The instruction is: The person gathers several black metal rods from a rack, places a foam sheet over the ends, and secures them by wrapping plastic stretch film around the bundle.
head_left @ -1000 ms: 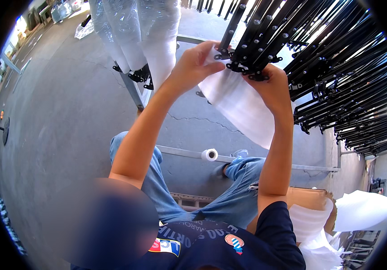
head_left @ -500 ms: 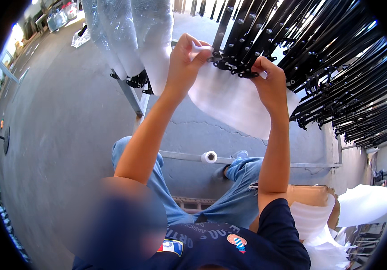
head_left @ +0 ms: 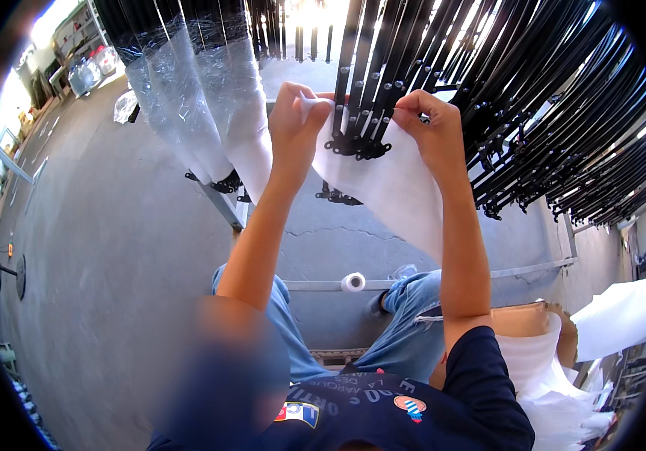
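Observation:
A thin white foam sheet [head_left: 394, 184] hangs behind a cluster of black metal bars [head_left: 364, 101]. My left hand [head_left: 294, 128] is closed on the sheet's upper left part, pinching it between thumb and fingers just left of the bars. On the bars' other side, my right hand [head_left: 435, 131] has thumb and forefinger pinched together at the sheet's upper right edge. The bars hang down between my hands, their drilled, hinged ends in front of the sheet. More black bar ends [head_left: 338, 195] show below the sheet's left edge.
Bundles in clear film and white foam [head_left: 221, 98] hang at the left. Dense rows of black bars [head_left: 548, 128] fill the right. A white roll [head_left: 353, 282] is by a low metal rail. A cardboard box [head_left: 522, 319] with white foam sheets [head_left: 544, 357] stands at lower right.
My right hand has moved up along the bars, off their lower ends. The sheet now lies farther behind the bars, and bar ends have come into sight beneath it. The view has shifted slightly.

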